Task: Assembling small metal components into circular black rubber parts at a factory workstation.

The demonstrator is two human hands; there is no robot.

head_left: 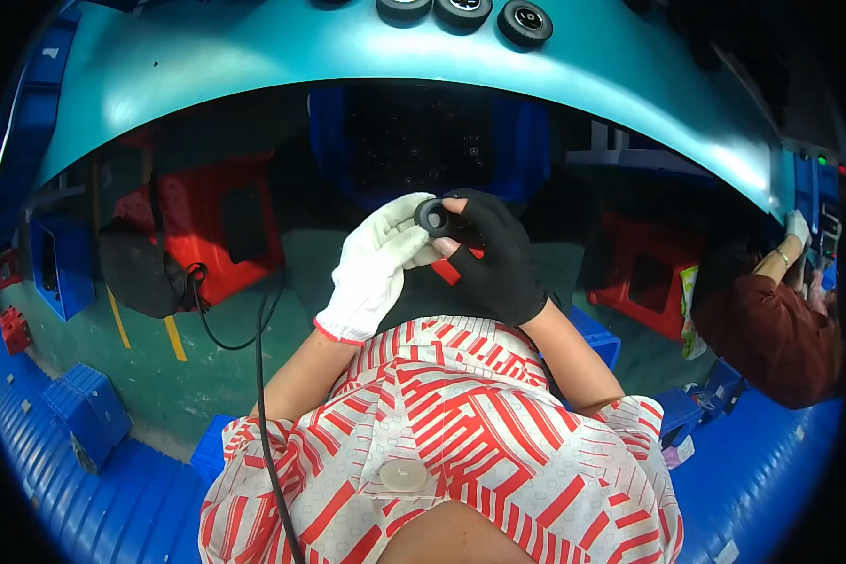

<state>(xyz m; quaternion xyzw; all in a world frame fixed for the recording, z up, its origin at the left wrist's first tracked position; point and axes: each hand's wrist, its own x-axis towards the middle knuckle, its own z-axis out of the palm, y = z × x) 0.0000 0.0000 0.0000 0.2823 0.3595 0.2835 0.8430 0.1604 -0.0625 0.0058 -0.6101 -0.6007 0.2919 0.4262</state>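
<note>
Close in front of my body, both hands hold a small black ring [422, 217] that looks like a toy tire, its round hole facing up. My left hand [374, 263], in a white knit glove with a red cuff, is closed on the ring's left side. On the other side, my right hand [494, 252] wears a black glove that leaves the thumb tip and a fingertip bare; these pinch the ring's right edge. Beyond my hands stands a blue bin [329, 141], its dark contents hard to make out.
Several black wheels [525, 24] with silver hubs lie on the teal table [254, 56] ahead. Red stools [211, 221] stand below it. A black cable [260, 395] runs past my left arm. At right, a person in a brown top [771, 329] works with a gloved hand.
</note>
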